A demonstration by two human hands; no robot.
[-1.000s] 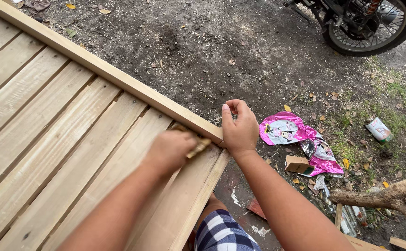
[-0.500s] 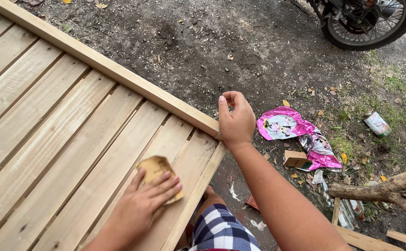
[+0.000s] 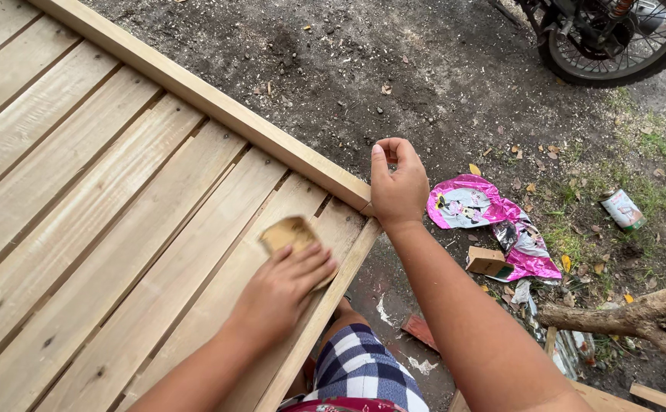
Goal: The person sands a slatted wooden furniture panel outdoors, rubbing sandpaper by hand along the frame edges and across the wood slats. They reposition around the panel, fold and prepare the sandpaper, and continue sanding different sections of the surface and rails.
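My left hand [image 3: 281, 290] lies flat on a tan sheet of sandpaper [image 3: 289, 233] and presses it onto the last slat of a pale wooden slatted panel [image 3: 104, 229]. The sandpaper is blurred from motion. My right hand [image 3: 398, 183] grips the panel's corner, where the long top rail [image 3: 218, 107] ends, fingers curled over the edge.
Bare dirt lies beyond the rail. A pink foil wrapper [image 3: 493, 217], a small cardboard box [image 3: 488, 262] and a can [image 3: 621, 210] litter the ground at right. A motorbike wheel [image 3: 615, 38] stands top right, a branch [image 3: 630, 313] lower right. My checked shorts [image 3: 360, 366] show below.
My left hand with the sandpaper slid down the slat away from the corner, then came partway back up. My right hand stayed at the corner.
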